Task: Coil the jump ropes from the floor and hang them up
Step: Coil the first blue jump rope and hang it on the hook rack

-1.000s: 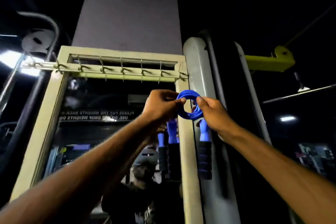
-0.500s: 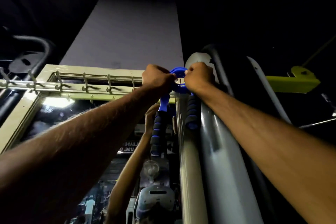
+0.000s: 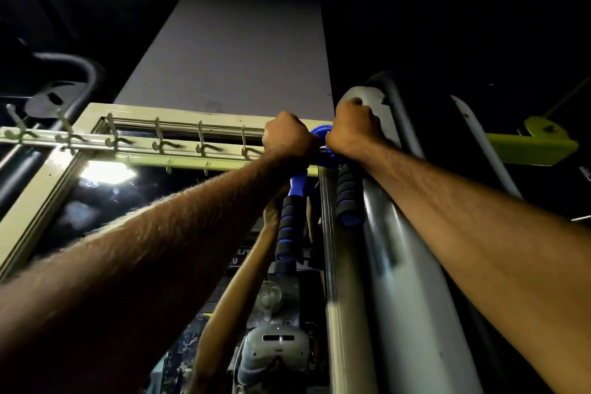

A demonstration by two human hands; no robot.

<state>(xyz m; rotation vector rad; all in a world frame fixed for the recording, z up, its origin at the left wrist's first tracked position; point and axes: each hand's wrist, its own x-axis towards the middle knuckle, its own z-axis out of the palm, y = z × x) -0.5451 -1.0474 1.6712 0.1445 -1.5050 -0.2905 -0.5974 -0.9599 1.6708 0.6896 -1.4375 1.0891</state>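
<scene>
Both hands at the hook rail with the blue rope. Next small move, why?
Probably settle the blue jump rope onto the end hook: left hand and right hand grip its coil at the right end of the hook rail; that hook is hidden.

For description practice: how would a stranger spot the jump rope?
Find the pale mirror frame with a rail of metal hooks. At its right end, the left hand and right hand grip the jump rope. It alone is blue, with foam handles dangling.

glossy metal hooks [image 3: 200, 145], foam handles [image 3: 289, 227].
</scene>
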